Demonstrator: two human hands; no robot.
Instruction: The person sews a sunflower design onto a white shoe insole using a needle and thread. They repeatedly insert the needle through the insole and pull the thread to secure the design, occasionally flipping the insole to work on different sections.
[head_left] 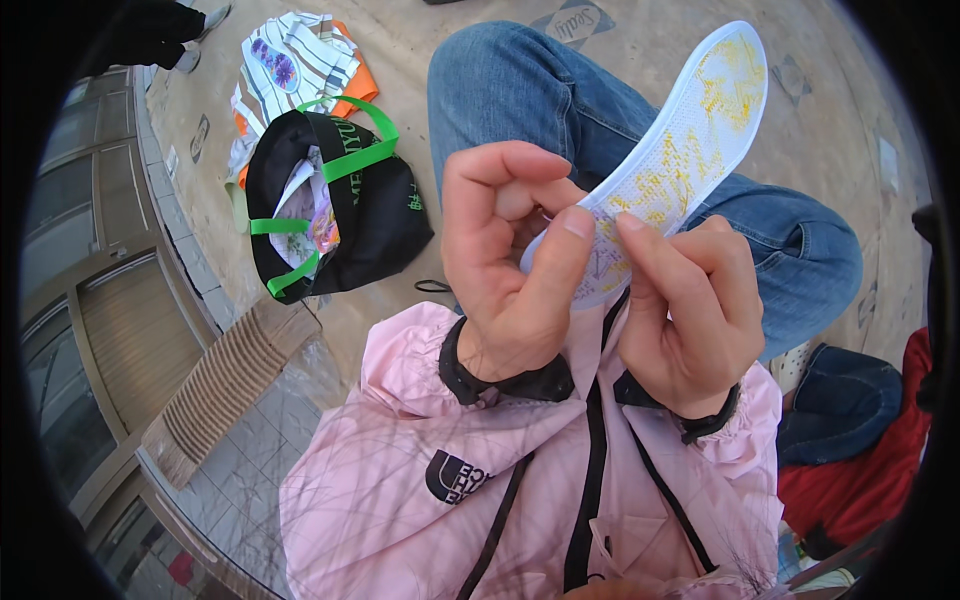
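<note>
Ground: tan floor, black bag (340,205) well left of grip
Insole (680,150): heel end pinched by left hand (510,265) and right hand (690,315), toe pointing away

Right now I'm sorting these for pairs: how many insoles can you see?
2. One white insole with yellow stitching is pinched between the left hand and right hand. Another, purple-patterned, lies on striped cloth behind the black bag. The bag may hide more.
</note>
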